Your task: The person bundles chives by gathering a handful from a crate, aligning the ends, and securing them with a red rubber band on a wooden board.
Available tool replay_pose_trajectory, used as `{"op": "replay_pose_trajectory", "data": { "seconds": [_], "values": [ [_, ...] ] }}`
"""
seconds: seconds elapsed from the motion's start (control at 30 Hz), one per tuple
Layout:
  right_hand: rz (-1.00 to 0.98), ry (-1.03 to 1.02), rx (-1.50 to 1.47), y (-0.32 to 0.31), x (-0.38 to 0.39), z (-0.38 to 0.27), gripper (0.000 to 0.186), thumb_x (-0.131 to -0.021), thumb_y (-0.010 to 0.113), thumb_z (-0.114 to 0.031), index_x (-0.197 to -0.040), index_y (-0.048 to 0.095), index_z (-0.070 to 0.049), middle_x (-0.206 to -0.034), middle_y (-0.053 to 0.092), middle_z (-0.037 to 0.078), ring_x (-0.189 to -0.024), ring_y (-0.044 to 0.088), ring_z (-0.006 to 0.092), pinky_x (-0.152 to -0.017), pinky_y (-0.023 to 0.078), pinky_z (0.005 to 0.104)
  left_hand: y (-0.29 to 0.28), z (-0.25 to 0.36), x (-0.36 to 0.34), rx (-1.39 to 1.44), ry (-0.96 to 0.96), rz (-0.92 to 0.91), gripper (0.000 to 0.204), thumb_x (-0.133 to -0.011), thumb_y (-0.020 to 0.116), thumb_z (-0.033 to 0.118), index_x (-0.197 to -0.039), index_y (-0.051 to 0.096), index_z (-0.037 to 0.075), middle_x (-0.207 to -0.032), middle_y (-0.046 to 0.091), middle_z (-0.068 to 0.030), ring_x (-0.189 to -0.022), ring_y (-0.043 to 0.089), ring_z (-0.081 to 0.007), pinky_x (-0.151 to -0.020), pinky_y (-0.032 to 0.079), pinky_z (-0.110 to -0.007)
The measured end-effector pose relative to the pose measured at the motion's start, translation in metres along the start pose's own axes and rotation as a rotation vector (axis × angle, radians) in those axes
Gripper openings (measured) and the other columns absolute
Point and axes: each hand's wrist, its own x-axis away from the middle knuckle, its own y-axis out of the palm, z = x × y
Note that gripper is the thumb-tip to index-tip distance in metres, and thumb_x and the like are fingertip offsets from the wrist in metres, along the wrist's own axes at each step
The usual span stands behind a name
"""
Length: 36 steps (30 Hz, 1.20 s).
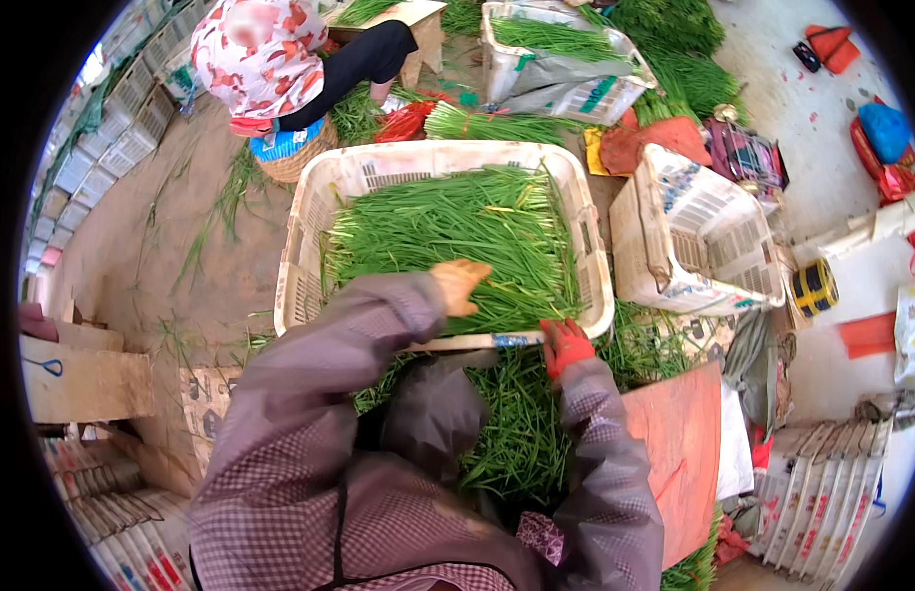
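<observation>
A large white plastic crate (447, 150) stands before me, filled with long green stalks like garlic chives (447, 222), their pale ends to both sides. My left hand (460, 287), in a yellow-orange glove, lies over the near part of the chives with its fingers stretched out to the right. At the crate's near right corner is my right hand (568, 347) in a red glove, its fingers hooked over the rim. More loose green leaves (516, 424) lie in front of me, below the crate.
A second white crate (709, 286) stands at the right. Beyond it are bundled greens (674, 74) and another crate of greens (566, 59). A person (270, 64) sits at the far left on a basket (290, 163). An orange-red board (679, 463) is near my right arm.
</observation>
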Motion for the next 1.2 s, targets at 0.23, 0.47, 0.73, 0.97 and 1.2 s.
{"op": "replay_pose_trajectory", "data": {
  "seconds": [0.23,0.47,0.73,0.97,1.2],
  "values": [
    [-0.400,0.318,-0.487,-0.023,-0.041,0.018,0.051,-0.086,0.061,-0.024,-0.134,0.048,-0.015,-0.125,0.058,0.017,-0.115,0.054,0.0370,-0.100,0.042,0.0422,0.080,0.020,-0.056,-0.147,-0.091,-0.218,0.121,-0.069,0.074,0.053,-0.150,-0.005,0.008,-0.155,0.004,-0.0226,-0.143,0.004,-0.0410,-0.115,0.007,-0.052],
    [-0.562,0.563,0.158,-0.022,-0.111,0.023,0.084,-0.081,0.068,-0.034,-0.147,0.022,-0.009,-0.137,0.046,0.021,-0.123,0.050,0.0331,-0.105,0.038,0.0370,0.100,0.019,-0.069,-0.224,-0.031,-0.062,0.114,-0.067,0.075,0.033,-0.149,0.002,0.001,-0.148,0.023,-0.0238,-0.135,0.025,-0.0387,-0.109,0.020,-0.051],
    [-0.919,0.344,0.321,-0.053,-0.140,-0.005,0.091,-0.074,0.072,-0.022,-0.148,0.020,-0.010,-0.137,0.047,0.018,-0.123,0.051,0.0270,-0.105,0.037,0.0325,0.082,-0.002,-0.082,-0.032,-0.013,-0.123,0.093,-0.069,0.067,0.015,-0.147,0.018,0.000,-0.127,0.046,-0.0191,-0.106,0.054,-0.0331,-0.090,0.045,-0.039],
    [-0.208,0.687,-0.322,-0.046,-0.134,0.072,0.068,-0.083,0.071,-0.021,-0.142,0.037,-0.011,-0.123,0.060,0.017,-0.103,0.063,0.0287,-0.084,0.053,0.0385,0.067,-0.022,-0.088,0.338,-0.029,0.077,0.083,-0.064,0.075,0.014,-0.137,0.038,0.005,-0.124,0.054,-0.0191,-0.106,0.059,-0.0324,-0.092,0.048,-0.036],
    [-0.277,0.713,-1.126,-0.038,-0.096,0.096,0.048,-0.090,0.061,-0.019,-0.133,0.047,-0.002,-0.121,0.061,0.016,-0.102,0.064,0.0258,-0.084,0.053,0.0355,0.075,-0.066,-0.097,1.142,-0.087,0.151,0.075,-0.059,0.072,-0.001,-0.130,0.048,0.001,-0.109,0.065,-0.0104,-0.099,0.060,-0.0176,-0.090,0.046,-0.028]
  ]
}}
